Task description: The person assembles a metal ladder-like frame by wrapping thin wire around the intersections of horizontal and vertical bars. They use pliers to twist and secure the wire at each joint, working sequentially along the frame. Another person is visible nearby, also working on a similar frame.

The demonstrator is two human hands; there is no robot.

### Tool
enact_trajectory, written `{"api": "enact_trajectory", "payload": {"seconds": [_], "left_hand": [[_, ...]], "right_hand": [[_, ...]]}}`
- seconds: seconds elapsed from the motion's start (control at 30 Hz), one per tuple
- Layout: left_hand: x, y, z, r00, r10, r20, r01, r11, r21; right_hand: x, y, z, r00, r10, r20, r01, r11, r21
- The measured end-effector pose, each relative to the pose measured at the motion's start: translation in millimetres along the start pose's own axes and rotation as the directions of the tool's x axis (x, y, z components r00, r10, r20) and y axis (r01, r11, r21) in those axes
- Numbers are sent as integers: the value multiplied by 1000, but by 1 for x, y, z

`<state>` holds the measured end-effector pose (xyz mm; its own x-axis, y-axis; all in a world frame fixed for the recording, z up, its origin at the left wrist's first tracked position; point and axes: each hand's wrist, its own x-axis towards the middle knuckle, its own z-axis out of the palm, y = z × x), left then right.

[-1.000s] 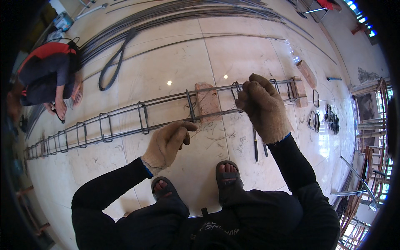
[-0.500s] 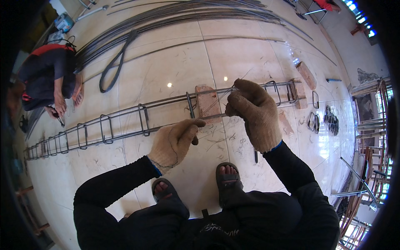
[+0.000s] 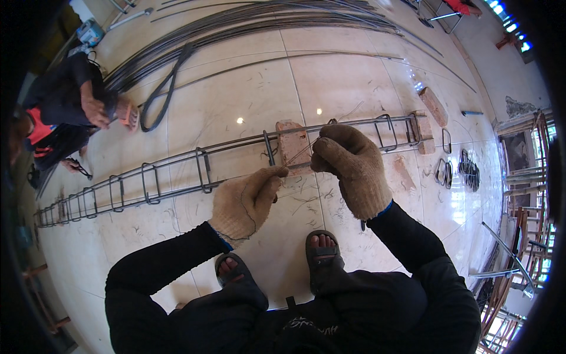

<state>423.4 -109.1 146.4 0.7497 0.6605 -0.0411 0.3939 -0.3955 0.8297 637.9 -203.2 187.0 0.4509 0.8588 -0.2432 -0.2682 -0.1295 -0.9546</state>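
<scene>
A long rebar cage [image 3: 177,158] of thin steel bars with square stirrups lies across the floor in front of me. Both my hands wear tan work gloves. My left hand [image 3: 246,200] is pinched shut at the near side of the cage, left of a brick [image 3: 292,144] under the bars. To the right of that brick, my right hand [image 3: 352,168] pinches thin tie wire [image 3: 302,152]. The wire slants over the brick between the two hands, and its left end meets my left fingertips. One loose end sticks up past the right hand. Both sets of fingertips are partly hidden.
Another brick [image 3: 423,132] supports the cage's right end, with a loose brick [image 3: 434,106] behind it. Loose stirrups [image 3: 469,170] lie at the right. Long steel rods [image 3: 259,26] spread across the back. A co-worker [image 3: 71,112] crouches at the far left.
My right hand has moved slightly left and down, closer to my left hand, with the wire. My left hand has barely moved. The co-worker has leaned over and shifted their arms.
</scene>
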Motion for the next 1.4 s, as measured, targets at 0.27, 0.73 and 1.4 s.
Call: {"api": "enact_trajectory", "payload": {"seconds": [0.27, 0.73, 1.4], "left_hand": [[-1, 2, 1, 1000, 19, -11, -19, 999, 41], [-13, -17, 13, 983, -87, 164, 161, 837, -523], [-12, -13, -1, 964, -105, 244, 154, 969, -194]], "right_hand": [[0, 0, 1, 999, 33, -22, -34, 998, -54], [-4, 6, 3, 998, 37, -44, -34, 998, 50], [11, 4, -8, 999, -41, -22, 46, 944, 326]]}}
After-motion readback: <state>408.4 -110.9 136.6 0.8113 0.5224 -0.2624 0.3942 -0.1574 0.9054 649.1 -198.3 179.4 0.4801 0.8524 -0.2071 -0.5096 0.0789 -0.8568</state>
